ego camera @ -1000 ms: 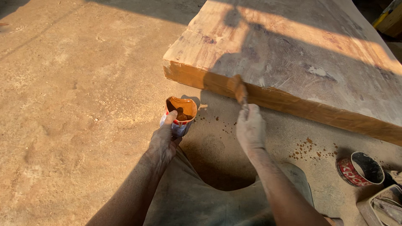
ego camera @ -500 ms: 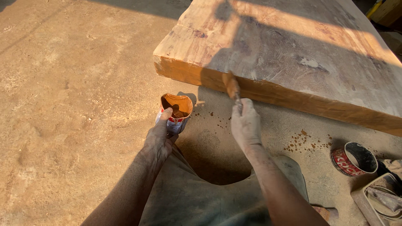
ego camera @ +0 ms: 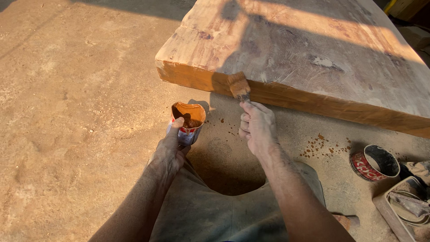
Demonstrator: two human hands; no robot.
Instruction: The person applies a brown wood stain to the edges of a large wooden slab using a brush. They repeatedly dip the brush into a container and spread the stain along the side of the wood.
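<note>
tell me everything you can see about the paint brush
The brush is small and flat, with a short head of bristles soaked in orange-brown finish and a band below them. The right hand grips its handle, which is mostly hidden in the fingers. It points up and slightly left, away from the person, with the bristles pressed against the front edge of the thick wooden slab, near the top corner of that edge. The edge looks wet and darker orange around the bristles. Nothing else touches it.

Both hands (ego camera: 169,150) (ego camera: 257,127) in closed grip
</note>
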